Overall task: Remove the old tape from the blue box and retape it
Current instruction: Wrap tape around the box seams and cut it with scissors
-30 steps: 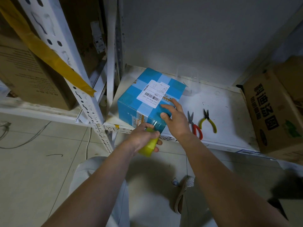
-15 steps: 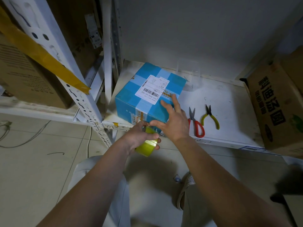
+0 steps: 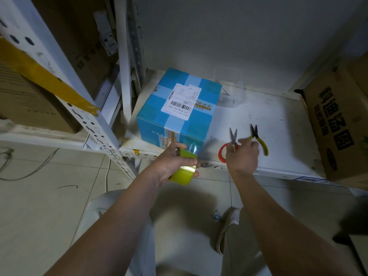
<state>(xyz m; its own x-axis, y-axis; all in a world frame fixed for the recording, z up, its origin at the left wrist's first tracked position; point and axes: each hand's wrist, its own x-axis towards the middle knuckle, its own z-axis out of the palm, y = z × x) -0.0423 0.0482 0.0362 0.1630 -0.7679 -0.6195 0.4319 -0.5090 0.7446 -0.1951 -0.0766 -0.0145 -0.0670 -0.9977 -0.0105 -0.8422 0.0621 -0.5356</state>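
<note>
Dim, bluish light; wide-angle edge bending; right hand (image 3: 242, 154) motion-blurred; soft floor shadows

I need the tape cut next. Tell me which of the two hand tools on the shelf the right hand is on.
The red-handled scissors: the right hand is over their handles. The yellow-handled pliers lie just to their right, apart from the hand's grip.

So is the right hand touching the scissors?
Touching: the head view shows the right hand over the scissors' red handles, fingers against them, though motion blurs it.
</note>
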